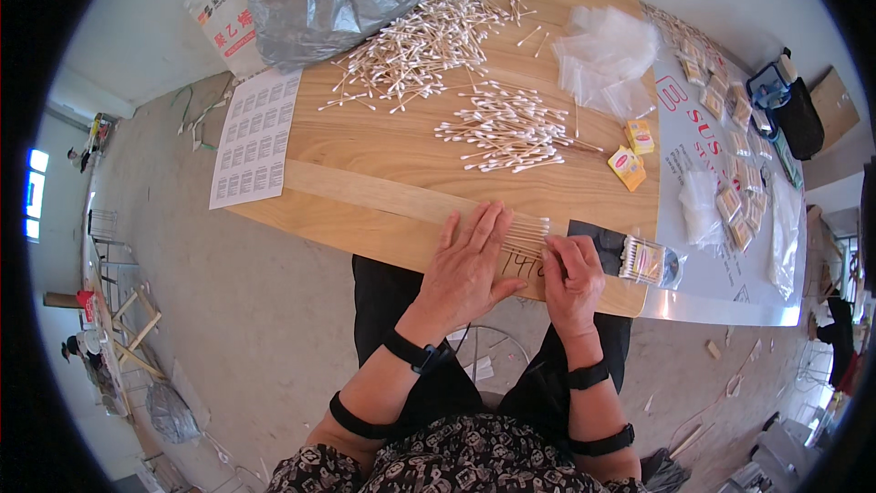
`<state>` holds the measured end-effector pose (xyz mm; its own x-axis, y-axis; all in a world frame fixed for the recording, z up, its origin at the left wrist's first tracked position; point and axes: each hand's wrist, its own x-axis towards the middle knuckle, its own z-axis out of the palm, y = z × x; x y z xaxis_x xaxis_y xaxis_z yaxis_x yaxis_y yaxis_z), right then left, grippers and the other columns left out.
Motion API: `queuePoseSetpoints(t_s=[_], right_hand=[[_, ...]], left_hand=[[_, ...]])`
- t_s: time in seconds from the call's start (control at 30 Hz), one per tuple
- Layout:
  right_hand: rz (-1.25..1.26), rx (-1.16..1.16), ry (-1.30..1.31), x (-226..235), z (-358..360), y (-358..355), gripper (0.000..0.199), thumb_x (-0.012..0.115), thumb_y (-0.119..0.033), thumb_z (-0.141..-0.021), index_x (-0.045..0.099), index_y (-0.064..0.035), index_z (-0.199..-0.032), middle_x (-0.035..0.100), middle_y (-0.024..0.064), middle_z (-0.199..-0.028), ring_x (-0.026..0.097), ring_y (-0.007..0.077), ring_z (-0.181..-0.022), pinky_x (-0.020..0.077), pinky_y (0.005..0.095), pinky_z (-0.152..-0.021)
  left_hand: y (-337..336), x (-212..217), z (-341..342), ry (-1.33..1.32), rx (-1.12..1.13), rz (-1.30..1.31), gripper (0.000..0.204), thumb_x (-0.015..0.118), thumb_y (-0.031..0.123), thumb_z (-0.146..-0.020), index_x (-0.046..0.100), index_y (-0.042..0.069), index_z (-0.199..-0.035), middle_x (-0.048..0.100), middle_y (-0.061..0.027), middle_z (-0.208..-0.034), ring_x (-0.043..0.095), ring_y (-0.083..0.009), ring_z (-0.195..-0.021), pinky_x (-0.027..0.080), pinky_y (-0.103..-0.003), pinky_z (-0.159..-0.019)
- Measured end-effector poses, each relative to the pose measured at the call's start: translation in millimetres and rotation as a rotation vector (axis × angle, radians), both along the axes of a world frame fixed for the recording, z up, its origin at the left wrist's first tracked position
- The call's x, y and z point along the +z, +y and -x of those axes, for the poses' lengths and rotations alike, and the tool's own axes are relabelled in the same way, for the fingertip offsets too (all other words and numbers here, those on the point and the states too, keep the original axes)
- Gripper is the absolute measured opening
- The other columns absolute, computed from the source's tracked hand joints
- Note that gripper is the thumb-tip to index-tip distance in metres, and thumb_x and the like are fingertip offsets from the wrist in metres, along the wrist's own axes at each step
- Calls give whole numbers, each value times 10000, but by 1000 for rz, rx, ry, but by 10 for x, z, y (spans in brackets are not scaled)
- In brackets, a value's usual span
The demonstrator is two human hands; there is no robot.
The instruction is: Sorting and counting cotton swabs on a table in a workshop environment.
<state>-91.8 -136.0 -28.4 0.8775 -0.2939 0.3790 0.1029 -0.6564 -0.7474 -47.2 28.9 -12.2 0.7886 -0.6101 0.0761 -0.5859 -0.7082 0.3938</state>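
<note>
A small row of cotton swabs (526, 237) lies side by side near the table's front edge. My left hand (464, 265) rests flat at the row's left end, its fingers stretched out. At the right end my right hand (573, 283) is closed, thumb and fingers pinched together; what they hold, if anything, is hidden. Just right of it, a clear bag packed with swabs (642, 260) lies partly over a dark grey flat piece (595, 243). Beyond my hands is a loose heap of swabs (511, 128), with two small yellow cards (628, 168) to its right.
A larger swab pile (424, 50) spills out beside a grey plastic bag (338, 0) at the back. Empty clear bags (607, 59) lie back right. A printed sheet (255, 141) covers the left edge. Several packed swab bags (744, 173) sit on the grey-white surface at right.
</note>
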Motion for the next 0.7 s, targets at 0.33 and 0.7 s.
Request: queuePoseSetpoints(t_s=[0.33, 0.7], right_hand=[[23, 4, -2, 25, -8, -14, 164, 640, -15, -726, 646, -31, -890, 564, 110, -775, 578, 280, -697, 474, 349, -622], [79, 1, 6, -2, -18, 12, 111, 652, -47, -733, 635, -62, -842, 544, 92, -749, 566, 277, -705, 461, 362, -608]], left_hand=[[-44, 30, -27, 23, 8, -5, 903, 685, 443, -718, 257, 21, -1392, 293, -132, -1418, 257, -267, -1334, 165, -453, -1099], [-23, 28, -29, 9, 9, -15, 895, 684, 445, -716, 271, 20, -1387, 298, -133, -1412, 259, -265, -1332, 167, -450, -1098]])
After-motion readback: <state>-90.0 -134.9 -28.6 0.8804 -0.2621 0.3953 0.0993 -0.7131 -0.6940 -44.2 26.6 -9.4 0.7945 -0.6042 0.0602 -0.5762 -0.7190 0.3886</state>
